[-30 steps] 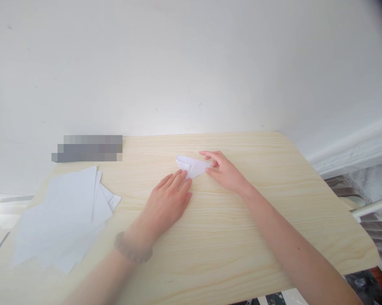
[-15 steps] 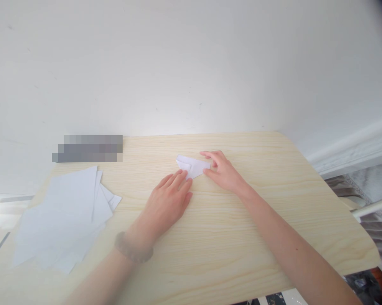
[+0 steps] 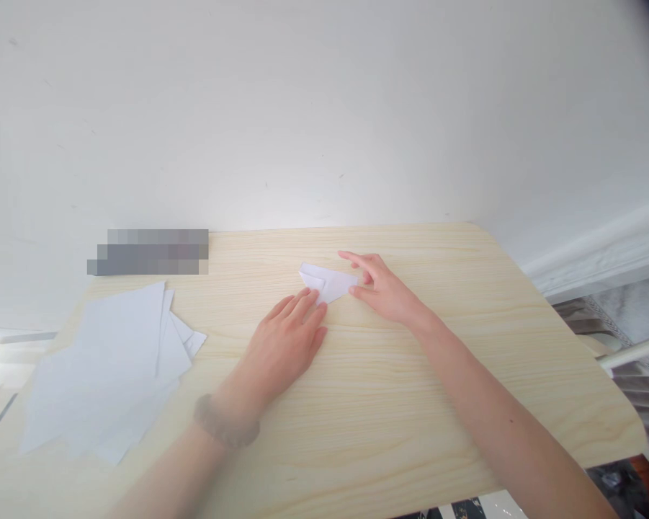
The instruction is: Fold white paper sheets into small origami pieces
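Note:
A small piece of white folded paper (image 3: 332, 283) lies on the light wooden table, with a folded flap showing at its left part. My left hand (image 3: 286, 342) lies flat, its fingertips on the paper's near left edge and covering a bit of it. A dark beaded bracelet (image 3: 227, 422) is round the left wrist. At the paper's right end is my right hand (image 3: 386, 288), its thumb by the tip and its index finger stretched out above the table. The right fingers are apart; whether the thumb touches the paper I cannot tell.
Loose white sheets (image 3: 113, 360) lie in an untidy pile on the left of the table (image 3: 389, 432). Behind them, against the white wall (image 3: 324, 115), is a blurred-out grey object (image 3: 148, 254). A pale rail (image 3: 634, 351) shows past the right edge.
My right hand has shifted slightly right, its thumb moving off toward the paper's tip and its index finger lifting a little. The left hand and the paper stay put.

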Tool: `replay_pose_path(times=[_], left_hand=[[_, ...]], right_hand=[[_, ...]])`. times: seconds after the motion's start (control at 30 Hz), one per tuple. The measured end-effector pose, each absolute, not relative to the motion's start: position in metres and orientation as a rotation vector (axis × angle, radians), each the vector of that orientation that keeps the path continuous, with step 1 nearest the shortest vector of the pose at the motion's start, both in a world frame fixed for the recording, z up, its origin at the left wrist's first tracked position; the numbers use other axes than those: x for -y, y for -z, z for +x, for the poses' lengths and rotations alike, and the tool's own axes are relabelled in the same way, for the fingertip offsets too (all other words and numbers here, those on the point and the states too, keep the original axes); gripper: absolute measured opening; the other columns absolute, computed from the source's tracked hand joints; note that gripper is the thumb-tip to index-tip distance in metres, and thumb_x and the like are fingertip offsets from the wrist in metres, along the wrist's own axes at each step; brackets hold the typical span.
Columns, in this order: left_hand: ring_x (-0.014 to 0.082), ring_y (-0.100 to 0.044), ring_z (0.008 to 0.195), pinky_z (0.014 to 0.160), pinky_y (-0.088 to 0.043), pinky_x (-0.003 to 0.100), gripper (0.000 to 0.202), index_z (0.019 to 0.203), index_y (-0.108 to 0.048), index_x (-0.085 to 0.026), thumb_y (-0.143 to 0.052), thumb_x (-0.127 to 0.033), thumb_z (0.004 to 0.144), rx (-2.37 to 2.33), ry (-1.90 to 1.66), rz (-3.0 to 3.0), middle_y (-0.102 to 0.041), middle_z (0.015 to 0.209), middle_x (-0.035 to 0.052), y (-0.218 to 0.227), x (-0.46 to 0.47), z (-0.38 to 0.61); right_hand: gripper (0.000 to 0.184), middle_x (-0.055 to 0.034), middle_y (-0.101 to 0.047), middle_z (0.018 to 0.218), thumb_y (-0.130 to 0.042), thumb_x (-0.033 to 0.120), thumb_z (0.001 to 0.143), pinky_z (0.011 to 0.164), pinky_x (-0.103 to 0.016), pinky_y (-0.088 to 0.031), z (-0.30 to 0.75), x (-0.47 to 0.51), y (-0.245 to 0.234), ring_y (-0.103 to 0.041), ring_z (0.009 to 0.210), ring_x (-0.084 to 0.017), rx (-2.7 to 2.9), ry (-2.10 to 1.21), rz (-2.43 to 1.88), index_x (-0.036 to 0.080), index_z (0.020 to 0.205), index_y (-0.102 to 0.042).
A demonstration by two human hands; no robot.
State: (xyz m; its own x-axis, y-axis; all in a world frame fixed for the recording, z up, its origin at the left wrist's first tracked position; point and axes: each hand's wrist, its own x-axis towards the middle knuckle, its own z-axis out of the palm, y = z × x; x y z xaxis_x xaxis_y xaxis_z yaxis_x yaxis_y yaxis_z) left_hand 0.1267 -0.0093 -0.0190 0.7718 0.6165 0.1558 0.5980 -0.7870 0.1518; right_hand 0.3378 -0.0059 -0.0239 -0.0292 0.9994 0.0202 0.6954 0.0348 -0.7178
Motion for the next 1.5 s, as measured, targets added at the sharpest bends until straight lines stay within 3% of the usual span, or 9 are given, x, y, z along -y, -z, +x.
replay_pose_path(times=[0.13,0.57,0.7,0.77,0.9,1.1,1.33,1.5], left_hand=[[0.0261,-0.042,0.123,0.100,-0.039,0.044,0.029,0.114,-0.052,-0.012,-0.040,-0.022,0.089,-0.977,-0.339,2.849,-0.050,0.128,0.0148,0.018,0.009,0.127],[0.0262,-0.044,0.120,0.099,-0.040,0.045,0.028,0.113,-0.053,-0.015,-0.041,-0.023,0.089,-0.985,-0.368,2.821,-0.052,0.125,0.0135,0.018,0.009,0.125],[0.0265,-0.045,0.115,0.094,-0.042,0.045,0.028,0.113,-0.054,-0.019,-0.042,-0.023,0.088,-1.002,-0.400,2.811,-0.053,0.118,0.0111,0.021,0.008,0.126],[0.0266,-0.044,0.114,0.093,-0.041,0.045,0.029,0.115,-0.053,-0.021,-0.042,-0.023,0.088,-0.991,-0.447,2.806,-0.053,0.115,0.0105,0.023,0.008,0.127],[0.0248,-0.047,0.110,0.091,-0.042,0.045,0.033,0.120,-0.049,-0.023,-0.041,-0.021,0.088,-0.955,-0.471,2.795,-0.053,0.113,0.0100,0.024,0.007,0.128],[0.0235,-0.046,0.117,0.098,-0.039,0.042,0.027,0.110,-0.056,-0.020,-0.039,-0.019,0.089,-0.913,-0.489,2.838,-0.055,0.117,0.0089,0.025,0.006,0.128],[0.0238,-0.049,0.116,0.097,-0.041,0.041,0.026,0.108,-0.058,-0.021,-0.040,-0.020,0.089,-0.932,-0.471,2.869,-0.057,0.116,0.0087,0.024,0.006,0.128],[0.0238,-0.050,0.113,0.094,-0.042,0.041,0.026,0.107,-0.059,-0.021,-0.041,-0.018,0.088,-0.926,-0.465,2.864,-0.058,0.114,0.0083,0.023,0.005,0.128]], right_hand=[[0.063,-0.0032,-0.046,0.107,-0.044,0.010,0.075,0.076,-0.029,-0.048,0.343,0.004,0.026,-0.049,0.071,-0.010,1.774,-0.762,-1.675,0.033,0.133,-0.037],[0.058,-0.0040,-0.048,0.109,-0.042,0.010,0.075,0.072,-0.029,-0.049,0.349,0.003,0.032,-0.051,0.072,-0.010,1.706,-0.776,-1.680,0.029,0.130,-0.042],[0.044,-0.0064,-0.050,0.110,-0.045,0.027,0.082,0.080,-0.033,-0.047,0.340,0.005,0.035,-0.053,0.080,-0.014,1.689,-0.664,-1.731,0.022,0.125,-0.047],[0.045,-0.0074,-0.051,0.111,-0.048,0.039,0.082,0.085,-0.037,-0.044,0.332,0.006,0.037,-0.054,0.090,-0.018,1.743,-0.553,-1.763,0.022,0.123,-0.049],[0.050,-0.0085,-0.049,0.116,-0.053,0.048,0.077,0.094,-0.047,-0.035,0.321,0.009,0.040,-0.048,0.109,-0.026,1.885,-0.313,-1.839,0.026,0.122,-0.050],[0.051,-0.0067,-0.047,0.118,-0.057,0.044,0.074,0.096,-0.045,-0.034,0.327,0.010,0.038,-0.047,0.111,-0.025,1.959,-0.382,-1.809,0.028,0.122,-0.049],[0.053,-0.0051,-0.046,0.119,-0.060,0.037,0.073,0.099,-0.044,-0.032,0.330,0.010,0.032,-0.045,0.112,-0.023,1.936,-0.519,-1.755,0.030,0.124,-0.047],[0.048,-0.0038,-0.047,0.117,-0.049,0.021,0.078,0.090,-0.037,-0.041,0.336,0.006,0.034,-0.053,0.087,-0.015,1.817,-0.619,-1.722,0.030,0.125,-0.047]])
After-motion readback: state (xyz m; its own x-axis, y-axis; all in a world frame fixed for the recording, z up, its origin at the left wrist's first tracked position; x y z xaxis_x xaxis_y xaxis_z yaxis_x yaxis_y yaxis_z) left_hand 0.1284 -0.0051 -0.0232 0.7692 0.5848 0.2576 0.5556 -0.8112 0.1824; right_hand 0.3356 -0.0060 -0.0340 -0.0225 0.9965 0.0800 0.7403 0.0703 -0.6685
